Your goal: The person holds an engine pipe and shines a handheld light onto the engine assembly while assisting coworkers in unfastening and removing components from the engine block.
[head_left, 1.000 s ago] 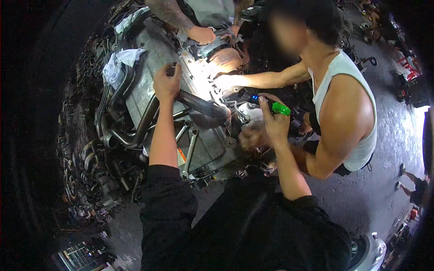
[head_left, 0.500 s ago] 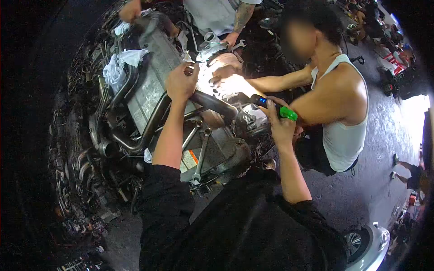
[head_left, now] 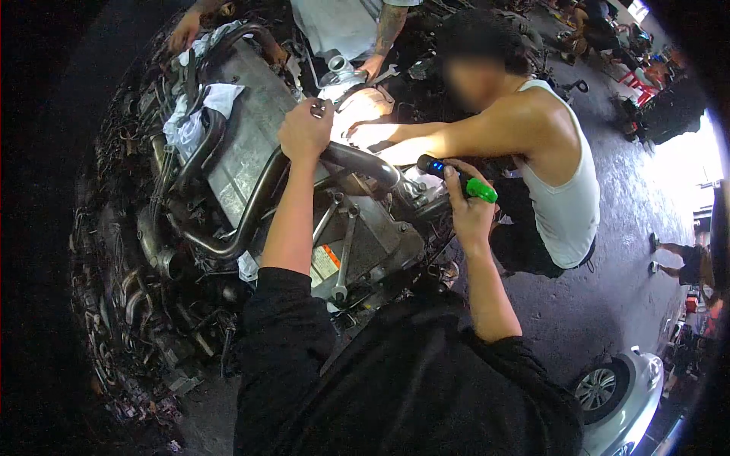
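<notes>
My right hand [head_left: 473, 216] is wrapped round a black flashlight [head_left: 430, 164] with small blue lights. A bright green piece [head_left: 481, 190] shows at the same hand; its link to the flashlight is unclear. The beam falls on a metal housing [head_left: 366, 106] of the engine. Above a bent metal pipe [head_left: 357, 161], my left hand [head_left: 304, 133] is closed, a small dark metal bit showing between its fingers. What that is I cannot make out. Two combination wrenches, a longer one [head_left: 347, 247] and a shorter one [head_left: 327, 219], lie on the engine nearer my body.
A co-worker in a white tank top [head_left: 566, 201] reaches into the lit area from the right. Another person's hand [head_left: 372, 67] rests at the housing's far side, near an open-end wrench [head_left: 389, 73]. White rags [head_left: 222, 99] lie on pipes. A silver car [head_left: 635, 403] stands lower right.
The view has shifted slightly. The co-worker in the tank top has leaned in, head turned further down. The hand at the upper left has moved left and down. Both my hands keep their grip.
</notes>
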`<state>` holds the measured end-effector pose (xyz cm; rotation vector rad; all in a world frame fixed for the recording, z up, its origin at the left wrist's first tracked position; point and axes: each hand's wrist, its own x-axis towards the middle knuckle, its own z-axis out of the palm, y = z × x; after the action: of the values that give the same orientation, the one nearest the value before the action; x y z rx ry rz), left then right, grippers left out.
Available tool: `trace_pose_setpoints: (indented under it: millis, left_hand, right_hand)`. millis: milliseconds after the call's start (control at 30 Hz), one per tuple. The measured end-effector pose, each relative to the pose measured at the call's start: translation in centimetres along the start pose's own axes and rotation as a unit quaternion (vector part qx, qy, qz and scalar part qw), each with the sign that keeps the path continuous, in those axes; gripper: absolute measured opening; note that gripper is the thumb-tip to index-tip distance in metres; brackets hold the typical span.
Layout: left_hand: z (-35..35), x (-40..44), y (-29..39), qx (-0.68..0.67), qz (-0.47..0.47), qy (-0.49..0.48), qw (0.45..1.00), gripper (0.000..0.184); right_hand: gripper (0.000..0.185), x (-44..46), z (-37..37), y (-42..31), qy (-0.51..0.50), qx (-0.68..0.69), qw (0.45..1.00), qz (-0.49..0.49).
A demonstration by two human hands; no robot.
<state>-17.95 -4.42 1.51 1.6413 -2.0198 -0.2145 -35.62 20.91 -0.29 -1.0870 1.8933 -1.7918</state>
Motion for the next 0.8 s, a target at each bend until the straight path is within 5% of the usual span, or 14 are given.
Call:
trace_pose_setpoints:
  millis: [233,433,600,800]
  left_hand:
    - [0.0,0.2,0.2,0.013,-0.01,-0.01,1.0,0.043]
    - [0.6,0.5,-0.4,0.013,0.005,0.007,1.0,0.045]
    - [-0.2,0.1,0.2,-0.004,-0.011,0.027,1.0,0.039]
    - [0.1,0.1,0.2,-0.042,-0.024,0.03,0.998,0.039]
  right_hand:
    - [0.025,-0.1,-0.2,0.3,0.026,0.001,0.999,-0.035]
    - [0.023,-0.2,-0.3,-0.4,-0.014,0.011,0.998,0.055]
    - [0.021,0.3,0.4,0.6,-0.006,0.014,0.999,-0.049]
    - [0.021,2.1,0.6,1.3,-0.075,0.018,0.997,0.007]
